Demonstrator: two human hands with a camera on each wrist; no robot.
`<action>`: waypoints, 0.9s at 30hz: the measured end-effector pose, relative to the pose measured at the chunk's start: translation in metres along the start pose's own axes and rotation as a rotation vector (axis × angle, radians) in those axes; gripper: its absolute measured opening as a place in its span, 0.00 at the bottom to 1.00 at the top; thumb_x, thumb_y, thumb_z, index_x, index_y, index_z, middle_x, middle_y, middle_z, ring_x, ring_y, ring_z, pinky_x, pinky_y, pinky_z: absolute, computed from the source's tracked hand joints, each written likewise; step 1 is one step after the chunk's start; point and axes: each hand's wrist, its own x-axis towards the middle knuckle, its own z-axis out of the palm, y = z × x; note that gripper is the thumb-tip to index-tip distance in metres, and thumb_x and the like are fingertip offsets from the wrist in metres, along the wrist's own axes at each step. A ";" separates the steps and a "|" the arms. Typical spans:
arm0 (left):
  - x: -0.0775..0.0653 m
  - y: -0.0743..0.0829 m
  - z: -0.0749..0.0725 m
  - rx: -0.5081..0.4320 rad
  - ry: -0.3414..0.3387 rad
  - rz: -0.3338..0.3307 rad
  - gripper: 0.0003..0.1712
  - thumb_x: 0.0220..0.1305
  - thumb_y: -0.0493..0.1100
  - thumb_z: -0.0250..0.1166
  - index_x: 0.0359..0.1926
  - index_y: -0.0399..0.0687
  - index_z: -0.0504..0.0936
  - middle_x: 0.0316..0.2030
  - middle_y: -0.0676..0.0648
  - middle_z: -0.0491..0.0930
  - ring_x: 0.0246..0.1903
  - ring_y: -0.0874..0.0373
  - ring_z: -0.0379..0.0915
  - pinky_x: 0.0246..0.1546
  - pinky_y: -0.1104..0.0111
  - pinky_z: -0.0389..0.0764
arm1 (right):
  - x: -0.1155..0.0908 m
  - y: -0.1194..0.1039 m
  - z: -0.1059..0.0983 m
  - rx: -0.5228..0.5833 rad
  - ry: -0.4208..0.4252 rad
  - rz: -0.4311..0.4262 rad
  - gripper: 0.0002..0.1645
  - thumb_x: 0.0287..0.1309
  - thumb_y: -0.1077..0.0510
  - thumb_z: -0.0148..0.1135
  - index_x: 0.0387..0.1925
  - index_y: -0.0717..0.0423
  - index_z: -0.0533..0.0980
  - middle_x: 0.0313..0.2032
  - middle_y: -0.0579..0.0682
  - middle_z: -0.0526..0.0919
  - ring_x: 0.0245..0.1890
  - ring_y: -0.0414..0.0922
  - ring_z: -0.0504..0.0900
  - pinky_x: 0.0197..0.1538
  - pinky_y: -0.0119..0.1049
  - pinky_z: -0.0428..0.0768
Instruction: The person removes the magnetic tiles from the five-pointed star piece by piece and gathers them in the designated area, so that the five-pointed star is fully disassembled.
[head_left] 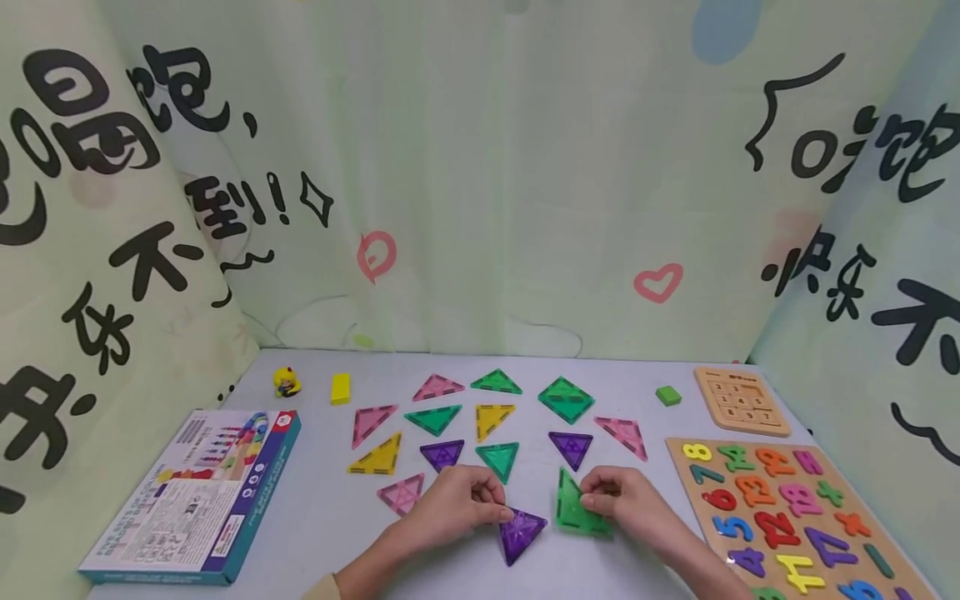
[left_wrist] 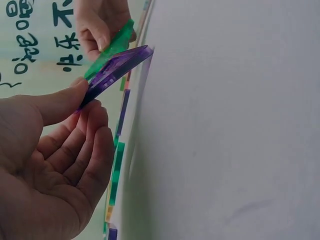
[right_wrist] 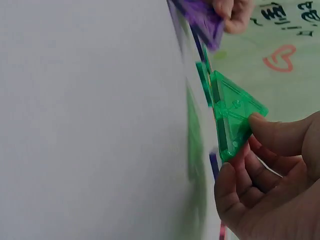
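Between thumb and fingers, my left hand [head_left: 463, 502] pinches a purple translucent triangle tile [head_left: 521, 535] by one corner. In the left wrist view the purple tile [left_wrist: 116, 74] is seen nearly edge-on, tilted. My right hand [head_left: 628, 493] pinches a green translucent triangle tile [head_left: 577, 507] by its side, and the right wrist view shows the green tile [right_wrist: 235, 117] standing up from the thumb. A small gap separates the two tiles in the head view. Just beyond the hands lie a green triangle [head_left: 498, 458] and a purple triangle [head_left: 570, 448].
More pink, yellow, green and purple triangles, such as a yellow one [head_left: 377, 456], lie across the table [head_left: 315, 500]. A flat box [head_left: 191, 492] is at left. At right are a number board [head_left: 806, 521], a wooden puzzle [head_left: 741, 402] and a green block [head_left: 668, 396]. Back left hold a duck toy [head_left: 286, 382] and yellow block [head_left: 341, 388].
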 end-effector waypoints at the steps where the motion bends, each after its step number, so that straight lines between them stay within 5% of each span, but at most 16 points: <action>1: 0.000 0.000 -0.001 0.002 -0.001 0.001 0.09 0.55 0.46 0.76 0.28 0.54 0.82 0.24 0.55 0.80 0.24 0.65 0.70 0.24 0.75 0.72 | 0.004 0.002 -0.007 -0.022 0.041 0.017 0.05 0.62 0.63 0.64 0.39 0.60 0.81 0.33 0.48 0.80 0.35 0.44 0.74 0.38 0.34 0.74; 9: -0.001 0.000 -0.001 -0.008 -0.027 -0.016 0.09 0.54 0.47 0.76 0.28 0.54 0.82 0.24 0.56 0.80 0.24 0.64 0.69 0.23 0.75 0.70 | 0.031 0.024 -0.039 -0.302 0.236 0.037 0.08 0.64 0.60 0.62 0.40 0.61 0.82 0.33 0.50 0.81 0.36 0.46 0.73 0.37 0.35 0.71; 17: 0.001 0.002 0.002 -0.007 -0.027 0.000 0.09 0.54 0.47 0.76 0.28 0.55 0.82 0.23 0.57 0.79 0.23 0.64 0.69 0.23 0.74 0.70 | 0.034 0.018 -0.039 -0.383 0.314 -0.018 0.05 0.62 0.62 0.62 0.37 0.60 0.81 0.29 0.50 0.79 0.32 0.46 0.73 0.33 0.35 0.71; 21: 0.000 0.000 0.002 -0.005 -0.027 0.000 0.10 0.53 0.48 0.77 0.27 0.55 0.82 0.23 0.57 0.79 0.23 0.64 0.69 0.23 0.74 0.70 | 0.019 0.001 -0.019 -0.332 0.198 -0.113 0.05 0.61 0.61 0.65 0.39 0.55 0.83 0.32 0.46 0.82 0.32 0.42 0.75 0.34 0.32 0.74; 27: 0.000 0.000 0.003 -0.013 -0.037 0.014 0.09 0.54 0.48 0.76 0.28 0.55 0.83 0.23 0.57 0.80 0.23 0.65 0.70 0.23 0.74 0.70 | -0.004 -0.018 0.021 -0.187 -0.204 -0.286 0.10 0.60 0.54 0.67 0.43 0.51 0.83 0.33 0.43 0.83 0.31 0.35 0.76 0.35 0.28 0.76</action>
